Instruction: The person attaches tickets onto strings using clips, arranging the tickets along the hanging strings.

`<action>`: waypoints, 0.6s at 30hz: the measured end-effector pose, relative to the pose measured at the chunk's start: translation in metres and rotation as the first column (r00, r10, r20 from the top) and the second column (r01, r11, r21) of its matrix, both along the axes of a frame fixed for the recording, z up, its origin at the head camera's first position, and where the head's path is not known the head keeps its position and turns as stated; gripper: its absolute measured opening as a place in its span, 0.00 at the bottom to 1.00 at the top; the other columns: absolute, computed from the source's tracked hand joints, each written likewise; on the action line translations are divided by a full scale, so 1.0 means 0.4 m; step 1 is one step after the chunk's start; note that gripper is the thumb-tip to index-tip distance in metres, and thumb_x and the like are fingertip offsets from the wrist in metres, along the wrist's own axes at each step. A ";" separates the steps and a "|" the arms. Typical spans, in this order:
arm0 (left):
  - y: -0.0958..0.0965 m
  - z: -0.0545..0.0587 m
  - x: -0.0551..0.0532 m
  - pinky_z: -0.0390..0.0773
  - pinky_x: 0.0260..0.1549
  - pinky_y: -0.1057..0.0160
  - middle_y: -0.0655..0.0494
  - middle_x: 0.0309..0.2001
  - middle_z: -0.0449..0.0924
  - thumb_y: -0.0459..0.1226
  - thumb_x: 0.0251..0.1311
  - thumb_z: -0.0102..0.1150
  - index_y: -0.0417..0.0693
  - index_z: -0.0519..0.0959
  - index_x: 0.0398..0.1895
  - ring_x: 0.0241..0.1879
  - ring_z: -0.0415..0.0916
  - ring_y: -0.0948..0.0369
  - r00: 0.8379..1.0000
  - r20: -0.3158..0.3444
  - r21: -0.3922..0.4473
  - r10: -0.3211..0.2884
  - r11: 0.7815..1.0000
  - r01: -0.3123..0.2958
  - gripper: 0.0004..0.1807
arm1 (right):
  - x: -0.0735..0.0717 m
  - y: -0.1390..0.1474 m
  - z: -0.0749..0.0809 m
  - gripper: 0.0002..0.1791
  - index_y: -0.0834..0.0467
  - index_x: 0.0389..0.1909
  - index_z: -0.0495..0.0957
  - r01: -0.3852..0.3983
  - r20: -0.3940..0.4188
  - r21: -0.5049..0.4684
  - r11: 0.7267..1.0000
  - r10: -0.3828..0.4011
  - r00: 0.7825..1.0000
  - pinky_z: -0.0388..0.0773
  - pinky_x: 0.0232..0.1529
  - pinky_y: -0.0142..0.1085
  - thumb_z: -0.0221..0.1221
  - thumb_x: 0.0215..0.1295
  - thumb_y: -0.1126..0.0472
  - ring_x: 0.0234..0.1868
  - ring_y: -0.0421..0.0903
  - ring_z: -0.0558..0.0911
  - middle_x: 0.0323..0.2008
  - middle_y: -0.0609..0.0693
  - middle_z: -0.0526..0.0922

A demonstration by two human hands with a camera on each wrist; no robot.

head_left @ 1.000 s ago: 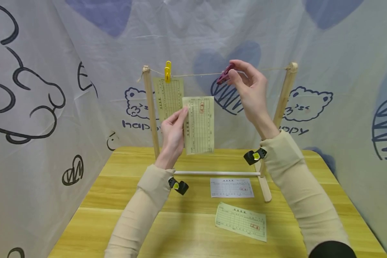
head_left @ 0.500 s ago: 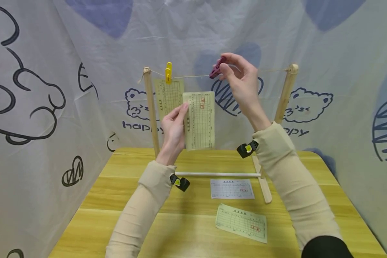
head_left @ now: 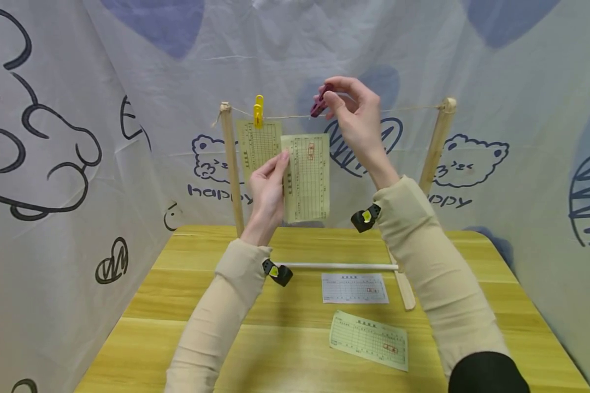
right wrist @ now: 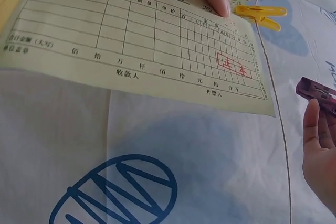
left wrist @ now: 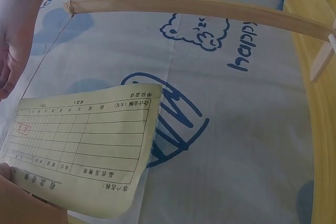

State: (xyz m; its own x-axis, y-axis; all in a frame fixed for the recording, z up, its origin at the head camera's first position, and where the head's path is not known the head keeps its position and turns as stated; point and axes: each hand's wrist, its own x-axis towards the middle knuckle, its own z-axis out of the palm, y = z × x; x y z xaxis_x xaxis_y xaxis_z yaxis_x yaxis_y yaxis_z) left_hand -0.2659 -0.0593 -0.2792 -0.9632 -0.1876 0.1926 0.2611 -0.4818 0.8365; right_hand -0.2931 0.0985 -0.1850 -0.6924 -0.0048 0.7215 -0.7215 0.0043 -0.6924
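Upright below the string, a pale yellow receipt slip is pinched along its left edge by my left hand. Thumb and fingers of my right hand pinch a dark red clothespin close to the string, above the slip. In the right wrist view the clothespin stands apart from the slip. A yellow clothespin on the string holds another yellow receipt slip, partly hidden behind my left hand and the held slip.
Two wooden posts, a left one and a right one, carry the string. A white rod runs low between them. On the wooden table lie a white receipt slip and a yellow one.
My right hand has moved left with the red clothespin, toward the string above the held slip. My left hand has raised its slip a little. The yellow clothespin stays on the string.
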 end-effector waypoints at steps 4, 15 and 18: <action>0.001 0.002 -0.006 0.85 0.43 0.71 0.61 0.37 0.87 0.36 0.68 0.61 0.37 0.80 0.56 0.36 0.84 0.67 1.000 -0.007 -0.002 0.015 1.000 -0.015 0.17 | -0.010 -0.010 0.002 0.10 0.65 0.49 0.80 0.012 -0.003 -0.002 1.000 -0.012 1.000 0.80 0.33 0.29 0.59 0.70 0.66 0.37 0.38 0.85 0.46 0.62 0.84; 0.006 0.007 -0.020 0.84 0.50 0.69 0.48 0.49 0.87 0.36 0.67 0.63 0.36 0.80 0.55 0.40 0.85 0.67 0.999 0.006 -0.002 0.038 0.999 -0.038 0.17 | -0.025 -0.026 0.007 0.10 0.65 0.47 0.81 0.046 -0.016 0.027 0.999 -0.045 0.999 0.71 0.17 0.30 0.59 0.71 0.64 0.25 0.39 0.80 0.43 0.65 0.85; 0.007 0.009 -0.023 0.84 0.51 0.69 0.45 0.52 0.85 0.36 0.67 0.62 0.36 0.80 0.55 0.41 0.84 0.67 0.999 0.010 -0.005 0.040 0.999 -0.040 0.17 | -0.029 -0.031 0.010 0.10 0.64 0.46 0.82 0.069 -0.005 0.038 0.997 -0.068 0.998 0.68 0.15 0.30 0.59 0.71 0.63 0.21 0.38 0.77 0.40 0.60 0.86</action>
